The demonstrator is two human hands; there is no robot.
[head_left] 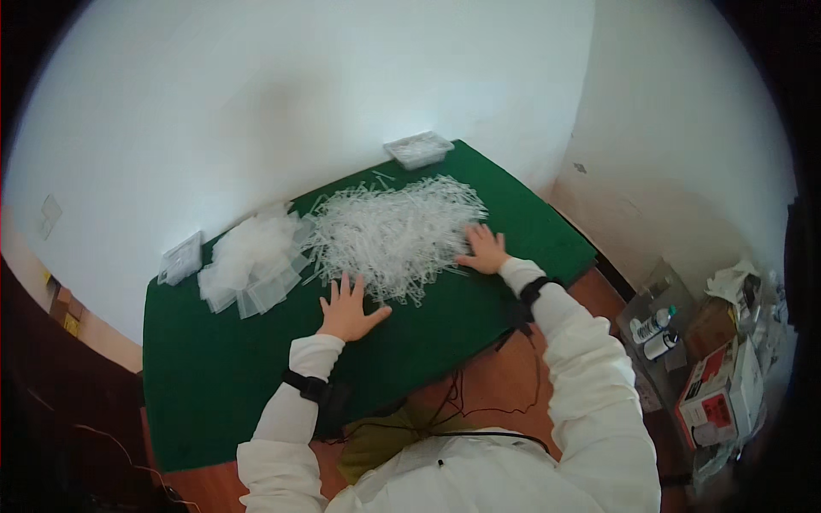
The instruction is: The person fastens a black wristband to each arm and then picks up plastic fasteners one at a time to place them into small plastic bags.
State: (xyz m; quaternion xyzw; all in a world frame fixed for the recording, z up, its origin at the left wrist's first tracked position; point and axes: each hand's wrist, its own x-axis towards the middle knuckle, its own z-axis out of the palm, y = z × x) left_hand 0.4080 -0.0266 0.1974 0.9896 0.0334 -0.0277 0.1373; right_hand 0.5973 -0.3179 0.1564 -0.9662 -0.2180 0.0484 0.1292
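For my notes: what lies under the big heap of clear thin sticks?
The heap of clear sticks lies on the green cloth, visible all around. Both hands touch its near edge. Anything beneath stays hidden.

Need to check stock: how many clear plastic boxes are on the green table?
2: one clear plastic box at the far edge, another at the left edge beside the bags.
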